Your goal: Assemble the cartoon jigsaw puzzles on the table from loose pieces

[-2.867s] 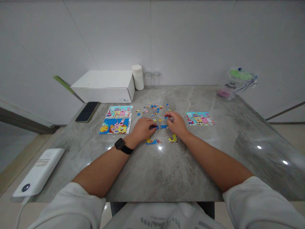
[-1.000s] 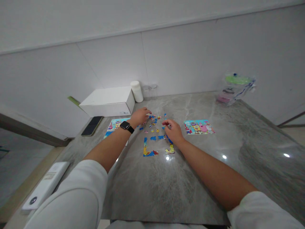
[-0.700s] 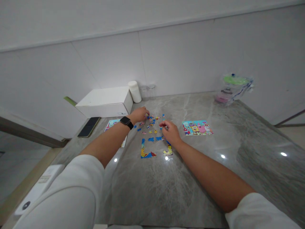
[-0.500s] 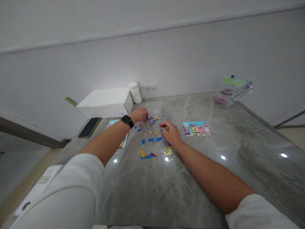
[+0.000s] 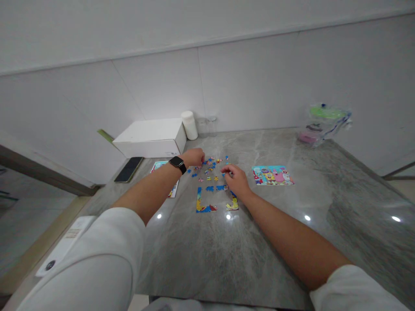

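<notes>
My left hand (image 5: 195, 157), with a black watch on its wrist, reaches down into loose jigsaw puzzle pieces (image 5: 209, 171). Its fingers are bent together at the far side of the pile, and what they hold, if anything, is hidden. Loosely curled, my right hand (image 5: 237, 179) hovers at the pile's right side, thumb and forefinger apart, with nothing visible between them. Below the pile lies a partly joined puzzle border (image 5: 199, 203), blue, yellow and red, with gaps along its top and bottom. My right hand covers part of its upper right corner.
A cartoon picture card (image 5: 273, 176) lies to the right; another printed sheet (image 5: 174, 190) is partly under my left forearm. Behind are a white box (image 5: 149, 138), white bottle (image 5: 189, 126) and glasses (image 5: 212, 126). A phone (image 5: 129, 169) and plastic bag (image 5: 324, 123) flank the grey table (image 5: 207, 255).
The whole view has shifted slightly, so things appear a little further right. Both hands stay almost where they were over the pieces; the puzzle border looks the same.
</notes>
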Motion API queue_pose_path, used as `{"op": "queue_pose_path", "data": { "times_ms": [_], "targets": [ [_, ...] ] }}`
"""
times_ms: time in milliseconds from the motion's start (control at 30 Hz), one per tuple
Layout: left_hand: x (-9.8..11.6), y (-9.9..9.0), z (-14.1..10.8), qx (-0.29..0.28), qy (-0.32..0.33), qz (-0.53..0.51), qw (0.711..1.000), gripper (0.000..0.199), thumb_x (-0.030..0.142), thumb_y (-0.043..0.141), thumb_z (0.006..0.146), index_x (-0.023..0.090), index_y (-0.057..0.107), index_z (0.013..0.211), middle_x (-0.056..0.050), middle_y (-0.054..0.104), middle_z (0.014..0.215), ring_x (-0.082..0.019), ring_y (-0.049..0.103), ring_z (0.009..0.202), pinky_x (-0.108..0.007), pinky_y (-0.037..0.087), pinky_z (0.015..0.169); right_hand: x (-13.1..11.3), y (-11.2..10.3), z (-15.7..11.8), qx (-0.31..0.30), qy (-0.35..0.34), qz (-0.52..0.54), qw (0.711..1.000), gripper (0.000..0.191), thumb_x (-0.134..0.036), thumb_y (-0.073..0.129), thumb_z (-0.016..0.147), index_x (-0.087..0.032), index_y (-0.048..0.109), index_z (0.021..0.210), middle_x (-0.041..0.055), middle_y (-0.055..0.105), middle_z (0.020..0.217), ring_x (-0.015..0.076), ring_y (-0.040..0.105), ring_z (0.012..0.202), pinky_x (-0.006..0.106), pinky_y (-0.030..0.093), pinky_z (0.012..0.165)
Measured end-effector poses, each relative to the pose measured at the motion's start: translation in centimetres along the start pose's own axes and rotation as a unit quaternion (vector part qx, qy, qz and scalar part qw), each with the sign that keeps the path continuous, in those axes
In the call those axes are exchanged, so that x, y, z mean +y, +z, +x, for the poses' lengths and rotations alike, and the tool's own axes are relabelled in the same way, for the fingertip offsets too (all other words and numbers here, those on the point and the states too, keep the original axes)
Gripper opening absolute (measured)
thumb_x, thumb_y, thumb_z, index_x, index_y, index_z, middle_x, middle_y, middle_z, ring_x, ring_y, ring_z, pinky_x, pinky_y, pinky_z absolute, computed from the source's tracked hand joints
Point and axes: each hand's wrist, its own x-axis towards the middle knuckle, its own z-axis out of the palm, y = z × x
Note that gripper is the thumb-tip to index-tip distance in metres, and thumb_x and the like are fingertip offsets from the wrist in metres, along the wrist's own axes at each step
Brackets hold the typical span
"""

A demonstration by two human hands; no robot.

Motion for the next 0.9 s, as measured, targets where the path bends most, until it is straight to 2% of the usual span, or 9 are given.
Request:
{"op": "queue_pose_path", "data": {
  "times_ms": [200, 367, 500, 733, 900],
  "targets": [
    [0.5, 0.0, -0.7, 0.005, -0.009, -0.009, 1.000, 0.039, 0.027, 0.070, 0.080, 0.019, 0.080, 0.117, -0.012, 0.076, 0.119, -0.026, 0.070, 0.105, -0.029, 0.052, 0.085, 0.1, 0.1, -0.1, -0.010, -0.028, 0.002, 1.000, 0.025, -0.013, 0.052, 0.078, -0.024, 0.073, 0.086, 0.0027, 0.076, 0.092, 0.0224, 0.069, 0.092, 0.036, 0.053, 0.088],
    [0.5, -0.2, -0.3, -0.030, -0.021, -0.029, 0.999, 0.029, 0.023, 0.073, 0.075, 0.019, 0.083, 0.103, -0.009, 0.080, 0.100, -0.023, 0.072, 0.087, -0.027, 0.050, 0.074, 0.0, 0.0, -0.2, -0.008, -0.038, -0.004, 0.999, 0.025, -0.013, 0.051, 0.079, -0.024, 0.073, 0.087, 0.0026, 0.076, 0.091, 0.0221, 0.069, 0.091, 0.036, 0.052, 0.087],
    [0.4, -0.4, -0.5, -0.042, -0.023, -0.045, 0.998, 0.023, 0.023, 0.075, 0.073, 0.019, 0.083, 0.094, -0.008, 0.080, 0.090, -0.021, 0.070, 0.080, -0.026, 0.048, 0.071, 0.0, 0.0, -0.2, -0.012, -0.041, 0.000, 0.999, 0.024, -0.014, 0.051, 0.079, -0.024, 0.073, 0.086, 0.0030, 0.076, 0.092, 0.0223, 0.070, 0.091, 0.037, 0.052, 0.087],
    [-0.4, -0.4, -1.9, -0.034, -0.019, -0.097, 0.995, 0.024, 0.031, 0.070, 0.081, 0.019, 0.082, 0.098, -0.006, 0.081, 0.097, -0.017, 0.069, 0.082, -0.023, 0.046, 0.071, -0.2, 0.1, -0.2, -0.025, -0.045, 0.005, 0.999, 0.024, -0.015, 0.052, 0.078, -0.023, 0.073, 0.085, 0.0033, 0.076, 0.090, 0.0219, 0.069, 0.088, 0.036, 0.052, 0.087],
    [-0.9, 0.0, -2.8, -0.074, 0.003, -0.130, 0.989, 0.024, 0.034, 0.073, 0.079, 0.021, 0.082, 0.096, -0.002, 0.082, 0.091, -0.015, 0.067, 0.076, -0.022, 0.044, 0.066, 0.0, 0.3, -0.2, -0.023, -0.041, 0.007, 0.999, 0.024, -0.016, 0.052, 0.077, -0.024, 0.073, 0.084, 0.0031, 0.076, 0.090, 0.0220, 0.068, 0.088, 0.037, 0.052, 0.088]
  ]
}}
